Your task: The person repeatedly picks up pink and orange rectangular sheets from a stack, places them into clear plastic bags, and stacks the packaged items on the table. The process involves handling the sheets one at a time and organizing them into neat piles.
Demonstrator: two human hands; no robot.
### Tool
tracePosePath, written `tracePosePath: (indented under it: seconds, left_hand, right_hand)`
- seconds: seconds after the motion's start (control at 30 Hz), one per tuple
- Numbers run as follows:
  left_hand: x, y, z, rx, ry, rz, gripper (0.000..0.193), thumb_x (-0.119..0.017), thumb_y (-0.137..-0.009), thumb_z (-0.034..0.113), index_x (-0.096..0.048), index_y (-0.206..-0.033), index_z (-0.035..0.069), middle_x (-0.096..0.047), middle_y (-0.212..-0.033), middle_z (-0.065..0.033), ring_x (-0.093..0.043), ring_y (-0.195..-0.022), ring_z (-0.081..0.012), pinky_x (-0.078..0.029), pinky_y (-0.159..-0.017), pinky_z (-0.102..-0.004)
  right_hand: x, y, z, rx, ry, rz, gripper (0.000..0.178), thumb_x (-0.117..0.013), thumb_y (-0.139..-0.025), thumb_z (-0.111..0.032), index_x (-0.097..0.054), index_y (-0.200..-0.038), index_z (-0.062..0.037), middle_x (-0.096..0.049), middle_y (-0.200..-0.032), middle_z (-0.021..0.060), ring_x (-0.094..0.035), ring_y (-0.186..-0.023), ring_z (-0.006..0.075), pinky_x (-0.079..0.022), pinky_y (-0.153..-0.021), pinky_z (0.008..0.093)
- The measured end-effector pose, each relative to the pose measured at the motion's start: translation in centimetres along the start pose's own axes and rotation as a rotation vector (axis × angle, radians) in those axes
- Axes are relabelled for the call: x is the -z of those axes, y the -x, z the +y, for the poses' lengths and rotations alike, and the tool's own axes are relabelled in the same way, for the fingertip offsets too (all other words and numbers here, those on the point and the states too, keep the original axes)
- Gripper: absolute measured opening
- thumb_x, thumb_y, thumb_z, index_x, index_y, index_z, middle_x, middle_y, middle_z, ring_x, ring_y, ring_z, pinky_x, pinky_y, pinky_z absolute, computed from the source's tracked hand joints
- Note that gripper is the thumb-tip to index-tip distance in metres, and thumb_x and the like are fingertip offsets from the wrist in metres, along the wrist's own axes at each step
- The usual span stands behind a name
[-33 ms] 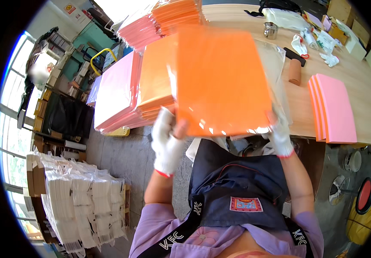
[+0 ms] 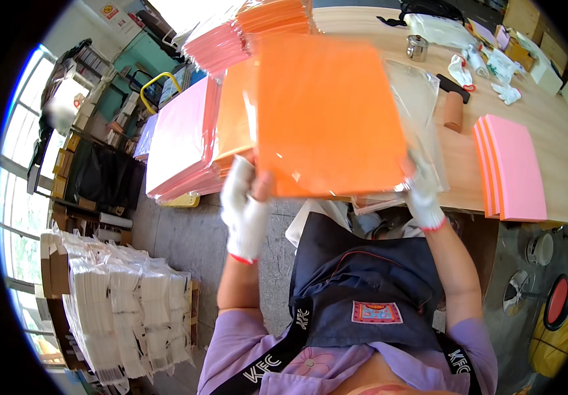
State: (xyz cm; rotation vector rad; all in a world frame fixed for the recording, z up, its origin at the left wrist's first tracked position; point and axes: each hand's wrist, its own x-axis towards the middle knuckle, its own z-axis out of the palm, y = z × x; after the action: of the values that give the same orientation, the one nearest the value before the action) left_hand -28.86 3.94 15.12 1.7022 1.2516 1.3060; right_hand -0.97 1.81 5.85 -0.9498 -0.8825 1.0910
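Note:
Between my two hands is an orange paper pack [image 2: 330, 112] in a clear, shiny plastic bag. My left hand [image 2: 243, 204], in a white glove with bare fingertips, grips the pack's near left corner. At the near right corner my right hand [image 2: 423, 191], gloved the same way, is closed on the edge, its fingers partly hidden. Just left of the pack lies a stack of bagged orange packs [image 2: 232, 108], partly covered by the held one. Beside that sits a stack of bagged pink packs [image 2: 177, 141]. Flat clear plastic bags [image 2: 417, 92] lie on the table right of the pack.
Pink and orange sheet stacks [image 2: 513, 164] overlap at the right on the wooden table [image 2: 560, 151]. Near them are a brown block [image 2: 453, 112], a metal cup [image 2: 417, 48] and white gloves [image 2: 506, 92]. Taller bagged stacks [image 2: 274, 18] stand behind. White bundles [image 2: 123, 309] fill a floor pallet.
Both hands have shifted the orange paper pack to the left and slightly away from me, further over the orange stack. More of the clear bags shows on its right.

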Motion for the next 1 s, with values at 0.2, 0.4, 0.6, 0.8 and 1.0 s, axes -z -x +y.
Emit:
tracePosePath:
  seconds: [0.2,0.4,0.6,0.8,1.0]
  left_hand:
    - [8.5,-7.7,-3.6,-0.330,-0.782,0.218,0.033,-0.047,-0.086,0.028,-0.060,-0.103,0.003,-0.057,-0.112,-0.0155,-0.054,-0.100,-0.0275,-0.041,-0.087,-0.0377]
    - [9.9,-8.9,-7.7,-0.209,-1.334,0.061,0.040,-0.051,-0.080,0.024,-0.057,-0.117,0.010,-0.040,-0.138,-0.0155,-0.031,-0.130,-0.0354,-0.022,-0.108,-0.0447]
    - [4.6,-3.3,-7.6,-0.709,-0.392,0.601,0.041,-0.050,-0.089,0.011,-0.045,-0.128,0.002,-0.041,-0.134,-0.0165,-0.048,-0.116,-0.0294,-0.045,-0.096,-0.0393]
    - [-2.4,5.4,-12.4,-0.538,-0.219,0.330,0.024,-0.046,-0.088,0.001,-0.048,-0.112,-0.001,-0.037,-0.135,-0.0214,-0.038,-0.124,-0.0369,-0.032,-0.100,-0.0473]
    - [-8.9,10.2,-11.6,-0.418,-0.120,-0.207,0.019,-0.057,-0.076,0.004,-0.062,-0.094,0.003,-0.050,-0.125,-0.0186,-0.037,-0.124,-0.0424,-0.028,-0.102,-0.0488]
  right_hand:
    - [-10.1,-9.8,-1.6,0.079,0.356,-0.325,0.037,-0.059,-0.083,-0.040,-0.056,-0.093,-0.0045,-0.057,-0.071,0.0028,-0.052,-0.058,0.0108,-0.041,-0.051,0.0251]
    - [-10.7,-10.4,-3.0,0.205,0.984,-0.301,0.040,-0.057,-0.085,-0.042,-0.054,-0.093,-0.0039,-0.057,-0.071,0.0067,-0.055,-0.067,0.0174,-0.044,-0.063,0.0313]
    - [0.0,-3.0,-1.8,-0.013,0.390,-0.154,0.024,-0.060,-0.088,-0.019,-0.056,-0.107,-0.0056,-0.058,-0.088,0.0016,-0.056,-0.078,0.0091,-0.046,-0.069,0.0249]
    - [15.6,6.4,-7.3,0.130,1.363,0.451,0.024,-0.058,-0.085,-0.014,-0.056,-0.107,-0.0061,-0.064,-0.096,0.0095,-0.063,-0.085,0.0164,-0.049,-0.071,0.0287]
    - [21.3,8.8,-12.1,-0.337,1.988,0.555,0.051,-0.059,-0.078,-0.049,-0.057,-0.112,-0.0103,-0.064,-0.096,0.0131,-0.060,-0.091,0.0279,-0.046,-0.081,0.0368]
